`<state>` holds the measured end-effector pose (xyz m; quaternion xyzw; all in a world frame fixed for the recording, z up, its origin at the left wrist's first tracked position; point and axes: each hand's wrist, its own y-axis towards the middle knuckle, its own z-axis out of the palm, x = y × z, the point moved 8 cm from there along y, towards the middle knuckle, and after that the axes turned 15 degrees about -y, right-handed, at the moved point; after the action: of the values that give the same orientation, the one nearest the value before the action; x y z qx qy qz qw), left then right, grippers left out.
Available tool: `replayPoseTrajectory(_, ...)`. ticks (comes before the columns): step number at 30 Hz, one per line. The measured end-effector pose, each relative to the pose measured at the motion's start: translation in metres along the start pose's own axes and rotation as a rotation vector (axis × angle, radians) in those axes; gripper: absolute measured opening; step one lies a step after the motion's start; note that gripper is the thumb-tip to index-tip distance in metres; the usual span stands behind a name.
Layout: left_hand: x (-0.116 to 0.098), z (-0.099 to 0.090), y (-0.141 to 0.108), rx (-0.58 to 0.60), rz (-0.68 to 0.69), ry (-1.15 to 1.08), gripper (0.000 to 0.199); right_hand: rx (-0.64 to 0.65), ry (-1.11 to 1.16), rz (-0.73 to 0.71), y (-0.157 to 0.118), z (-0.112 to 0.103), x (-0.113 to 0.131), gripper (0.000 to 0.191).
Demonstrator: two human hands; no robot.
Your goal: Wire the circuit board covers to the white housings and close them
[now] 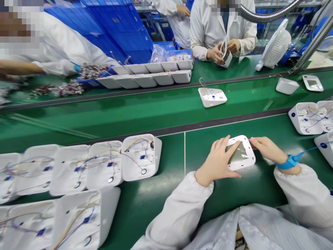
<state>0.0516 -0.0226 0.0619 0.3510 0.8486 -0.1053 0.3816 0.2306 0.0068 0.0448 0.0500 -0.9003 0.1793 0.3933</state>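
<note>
A white front cover with a grey display window (250, 159) lies between my hands over the green bench. My left hand (217, 160) grips it from the left, fingers along the far edge and over the window, thumb at the near side. At the cover's right edge, my right hand (267, 148) has its fingers closed together against the rim; whether anything small is between them is hidden. A blue wrist strap (290, 162) with a cord circles my right wrist. Left of my hands stand rows of open white housings (158, 152) with coloured wires inside.
More wired housings (299, 119) sit at the right. On the green conveyor (156, 111) rest a wired housing (212, 97), another housing (287, 85) and a display cover (313, 83). Across it, a co-worker's hands (221, 53) hold white parts near a fan (275, 45) and blue crates (122, 31).
</note>
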Motion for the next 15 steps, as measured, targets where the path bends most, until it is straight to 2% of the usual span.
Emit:
replayPoseTrajectory(3, 0.0, 0.005, 0.002, -0.008, -0.005, 0.004, 0.125, -0.03, 0.023, 0.003, -0.011, 0.011, -0.003, 0.061)
replayPoseTrajectory(6, 0.004, 0.007, 0.003, -0.036, -0.041, 0.025, 0.122, -0.018, 0.251, 0.055, -0.02, 0.023, -0.012, 0.063)
replayPoseTrajectory(7, 0.006, 0.006, 0.003, -0.064, -0.065, 0.033, 0.122, -0.053, 0.288, 0.087, -0.024, 0.026, -0.017, 0.063)
replayPoseTrajectory(9, 0.009, 0.004, 0.003, -0.163, -0.14, 0.06, 0.12, -0.182, 0.252, 0.135, -0.035, 0.031, -0.025, 0.062)
replayPoseTrajectory(12, 0.005, 0.004, -0.005, -0.351, -0.276, 0.135, 0.111, -0.334, 0.11, 0.084, -0.049, 0.044, -0.023, 0.063)
replayPoseTrajectory(15, -0.004, 0.016, -0.025, -0.45, -0.358, 0.205, 0.105, -0.298, 0.068, -0.025, -0.05, 0.057, -0.011, 0.072)
